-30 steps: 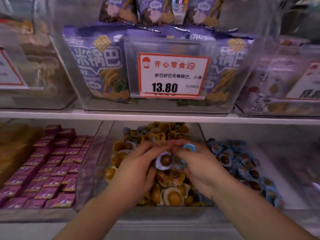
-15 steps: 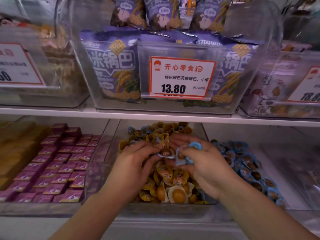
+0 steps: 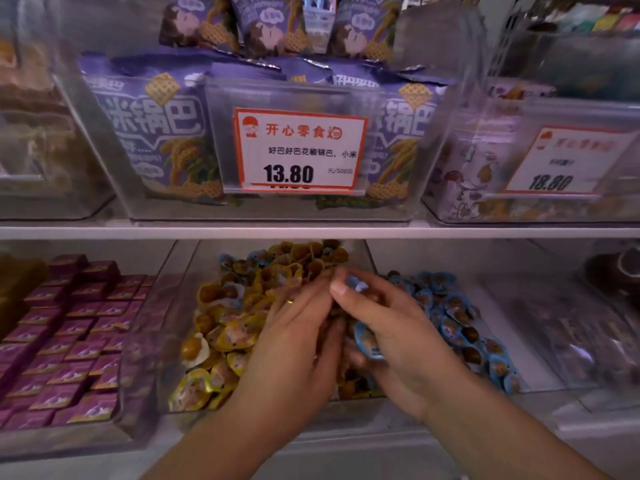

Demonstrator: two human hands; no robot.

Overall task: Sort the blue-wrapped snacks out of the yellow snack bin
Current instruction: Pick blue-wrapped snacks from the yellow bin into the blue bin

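Observation:
The clear middle bin (image 3: 162,344) on the lower shelf holds a heap of yellow-wrapped snacks (image 3: 228,337), with a few blue-wrapped ones at its back left (image 3: 230,261). Both hands are in this bin, fingertips meeting. My right hand (image 3: 391,337) holds several blue-wrapped snacks (image 3: 367,341), one in its palm and one (image 3: 356,284) poking out near the fingertips. My left hand (image 3: 298,341) lies palm down on the yellow heap, fingers stretched toward the right hand; what is under it is hidden.
Right of the yellow bin lies a heap of blue-wrapped snacks (image 3: 460,327). On the left a bin has rows of purple packets (image 3: 69,341). The upper shelf edge (image 3: 311,232) runs just above, carrying bins of purple bags behind a 13.80 price tag (image 3: 299,150).
The blue snack pinched between both hands has passed into my right hand. My left hand has flattened onto the yellow heap. The view has drawn closer.

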